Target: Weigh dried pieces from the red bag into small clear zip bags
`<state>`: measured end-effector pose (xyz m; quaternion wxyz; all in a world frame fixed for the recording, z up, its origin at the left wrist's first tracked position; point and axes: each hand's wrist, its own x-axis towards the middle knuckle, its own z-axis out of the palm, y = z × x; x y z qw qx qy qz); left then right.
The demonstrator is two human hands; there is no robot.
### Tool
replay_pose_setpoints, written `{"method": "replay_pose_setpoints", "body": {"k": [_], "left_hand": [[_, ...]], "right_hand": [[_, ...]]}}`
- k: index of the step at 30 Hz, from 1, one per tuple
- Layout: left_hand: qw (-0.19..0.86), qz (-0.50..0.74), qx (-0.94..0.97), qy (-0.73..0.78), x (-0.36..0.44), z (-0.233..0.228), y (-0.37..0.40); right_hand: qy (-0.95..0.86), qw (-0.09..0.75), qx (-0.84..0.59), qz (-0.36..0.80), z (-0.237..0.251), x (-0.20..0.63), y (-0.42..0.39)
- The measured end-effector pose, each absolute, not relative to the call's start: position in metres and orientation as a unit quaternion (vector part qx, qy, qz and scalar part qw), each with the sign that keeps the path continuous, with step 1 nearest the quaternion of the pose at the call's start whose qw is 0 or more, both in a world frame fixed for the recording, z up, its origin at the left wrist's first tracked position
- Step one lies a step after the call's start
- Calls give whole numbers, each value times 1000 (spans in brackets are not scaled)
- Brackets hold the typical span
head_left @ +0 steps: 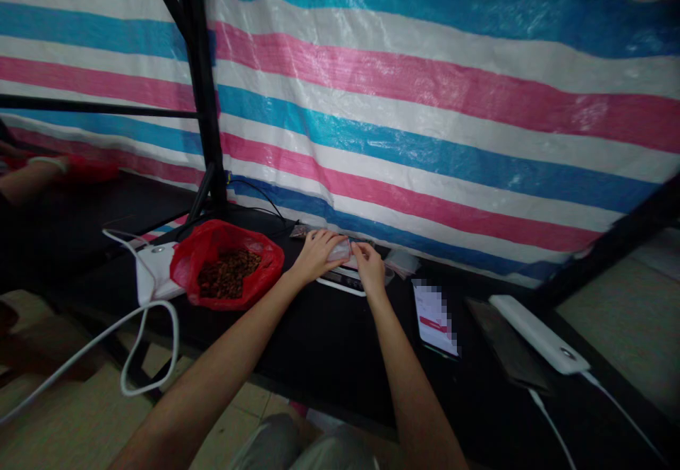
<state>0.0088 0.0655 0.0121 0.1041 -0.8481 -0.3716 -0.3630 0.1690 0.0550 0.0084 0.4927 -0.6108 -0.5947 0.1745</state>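
Observation:
Over a small white digital scale, both of my hands hold a small clear plastic bag. My left hand is closed on the bag's left side, fingers bent over it. At the bag's right edge, the fingertips of my right hand pinch the plastic. Glare hides what the bag contains. To the left of my left forearm stands a red plastic bag, its mouth wide, with many small brown bean-like pieces inside. Behind my left hand lies a small packet of brownish pieces.
Flat clear bags lie right of the scale. A lit phone, a dark flat object and a white power bank with cables are further right. A white box with a cable sits left. Another person's arm is far left.

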Motion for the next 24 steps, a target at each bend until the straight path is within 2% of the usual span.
{"method": "replay_pose_setpoints", "body": {"k": [4, 8, 13, 20, 24], "left_hand": [[80, -387, -829, -395, 10, 15, 67], [67, -377, -843, -378, 11, 15, 67], [72, -365, -853, -367, 10, 14, 66], [95, -360, -849, -375, 13, 19, 76], [84, -307, -878, -358, 21, 27, 95]], "right_hand": [[-616, 497, -576, 206, 14, 183, 56], [-686, 454, -509, 253, 15, 186, 54], [-704, 407, -560, 155, 16, 178, 49], [-652, 425, -616, 123, 21, 199, 50], [-641, 336, -684, 97, 25, 226, 43]]}}
